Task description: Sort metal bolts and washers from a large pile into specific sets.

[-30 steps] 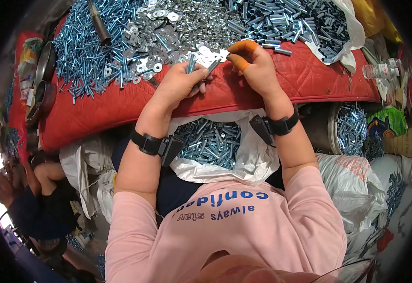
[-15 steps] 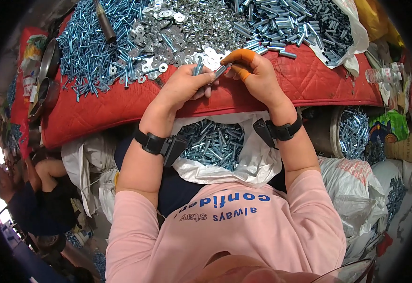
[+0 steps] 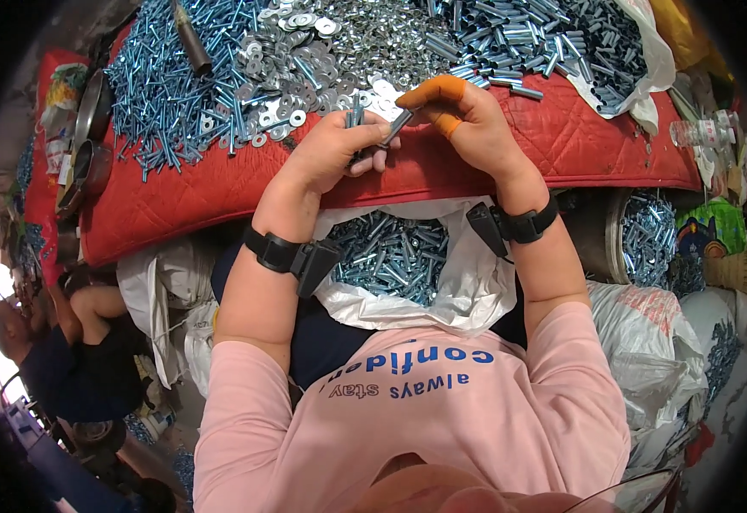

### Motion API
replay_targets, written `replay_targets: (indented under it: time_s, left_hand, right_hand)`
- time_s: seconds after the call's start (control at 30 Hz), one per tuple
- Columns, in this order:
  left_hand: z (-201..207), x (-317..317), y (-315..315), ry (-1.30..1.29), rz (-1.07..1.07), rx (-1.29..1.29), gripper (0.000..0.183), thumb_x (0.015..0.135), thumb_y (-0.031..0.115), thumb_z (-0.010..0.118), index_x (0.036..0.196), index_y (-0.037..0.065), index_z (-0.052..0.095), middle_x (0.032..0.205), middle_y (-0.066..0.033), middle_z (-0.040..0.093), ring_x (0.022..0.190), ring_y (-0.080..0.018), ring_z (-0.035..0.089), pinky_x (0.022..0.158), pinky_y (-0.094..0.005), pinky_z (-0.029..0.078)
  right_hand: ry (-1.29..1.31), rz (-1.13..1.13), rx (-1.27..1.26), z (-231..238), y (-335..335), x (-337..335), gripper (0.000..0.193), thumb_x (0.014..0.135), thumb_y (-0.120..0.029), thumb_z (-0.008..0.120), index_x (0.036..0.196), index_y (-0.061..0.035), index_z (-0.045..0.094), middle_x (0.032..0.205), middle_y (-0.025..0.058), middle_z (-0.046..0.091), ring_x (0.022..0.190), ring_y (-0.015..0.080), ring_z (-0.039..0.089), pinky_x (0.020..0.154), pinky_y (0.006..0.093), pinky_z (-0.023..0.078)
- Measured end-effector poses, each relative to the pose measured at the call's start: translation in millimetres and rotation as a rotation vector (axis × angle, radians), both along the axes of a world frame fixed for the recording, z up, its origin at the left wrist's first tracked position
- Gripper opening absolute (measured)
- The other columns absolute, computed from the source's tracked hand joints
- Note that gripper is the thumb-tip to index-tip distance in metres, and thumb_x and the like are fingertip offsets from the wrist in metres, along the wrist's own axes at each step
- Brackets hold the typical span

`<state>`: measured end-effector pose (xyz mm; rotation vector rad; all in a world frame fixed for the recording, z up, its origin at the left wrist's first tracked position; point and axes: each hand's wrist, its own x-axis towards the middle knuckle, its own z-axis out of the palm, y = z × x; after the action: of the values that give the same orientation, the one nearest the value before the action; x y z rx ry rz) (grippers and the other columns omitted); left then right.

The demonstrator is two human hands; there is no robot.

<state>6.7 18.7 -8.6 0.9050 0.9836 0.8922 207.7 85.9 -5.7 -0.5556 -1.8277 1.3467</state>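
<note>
My left hand (image 3: 332,152) is closed around a few silvery bolts (image 3: 357,112) that stick up out of the fist. My right hand (image 3: 467,126), with orange caps on thumb and forefinger, pinches the upper end of one bolt (image 3: 397,127) that the left hand also holds. Both hands hover over the front edge of a red quilted mat (image 3: 220,184). Just beyond them lies a heap of flat washers (image 3: 339,43). Each wrist wears a black band. A white bag of finished bolts (image 3: 391,256) sits open in my lap under the hands.
Piles of bluish bolts (image 3: 168,94) cover the mat's left, and short sleeves or bolts (image 3: 544,34) on white cloth lie at the right. A dark metal rod (image 3: 190,38) lies at top left. Sacks (image 3: 647,342) and a bucket of bolts (image 3: 643,244) stand to my right. Another person (image 3: 57,342) sits low on the left.
Both hands have stayed together over the mat's front edge. The right fingers have shifted along the bolt held between the hands; the view has tilted slightly.
</note>
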Motion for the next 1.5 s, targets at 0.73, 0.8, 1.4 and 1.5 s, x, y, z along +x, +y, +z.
replay_targets:
  time_s: [0.73, 0.8, 1.4, 1.5]
  left_hand:
    - [5.7, 5.1, -2.5, 0.274, 0.048, 0.009, 0.021, 0.089, 0.022, 0.055, 0.086, 0.003, 0.063, 0.061, -0.0019, 0.059, 0.047, -0.0047, 0.045, 0.043, -0.018, 0.027]
    - [7.0, 5.7, -4.0, 0.307, 0.05, 0.017, 0.02, 0.089, 0.021, 0.056, 0.086, 0.003, 0.063, 0.061, -0.0019, 0.059, 0.047, -0.0047, 0.044, 0.043, -0.018, 0.027]
    - [8.2, 5.1, -4.0, 0.287, 0.033, 0.008, 0.015, 0.088, 0.017, 0.057, 0.086, 0.004, 0.063, 0.06, -0.0031, 0.059, 0.045, -0.0065, 0.047, 0.042, -0.0194, 0.032]
    - [19.9, 3.3, -6.4, 0.31, -0.105, -0.054, 0.014, 0.087, 0.018, 0.059, 0.09, 0.004, 0.063, 0.062, -0.0009, 0.059, 0.045, -0.0047, 0.044, 0.042, -0.0182, 0.03]
  right_hand:
    - [-0.151, -0.229, 0.071, -13.8, 3.6, 7.6, 0.021, 0.081, -0.018, 0.069, 0.094, -0.0023, 0.066, 0.079, 0.0072, 0.065, 0.07, 0.0139, 0.061, 0.063, 0.0269, 0.048]
    - [-0.351, -0.235, 0.052, -14.9, 3.6, 12.2, 0.022, 0.08, -0.019, 0.071, 0.095, -0.0035, 0.066, 0.083, 0.0061, 0.065, 0.071, 0.0128, 0.06, 0.064, 0.0262, 0.047]
    - [-0.102, -0.218, -0.084, -11.4, -6.0, 4.8, 0.02, 0.082, -0.02, 0.069, 0.092, -0.0027, 0.067, 0.079, 0.0066, 0.065, 0.068, 0.0125, 0.06, 0.061, 0.0266, 0.047]
    - [-0.122, -0.133, 0.179, -15.0, -3.8, 10.0, 0.024, 0.084, -0.025, 0.067, 0.087, -0.0013, 0.067, 0.074, 0.0076, 0.065, 0.064, 0.0128, 0.059, 0.058, 0.0267, 0.046]
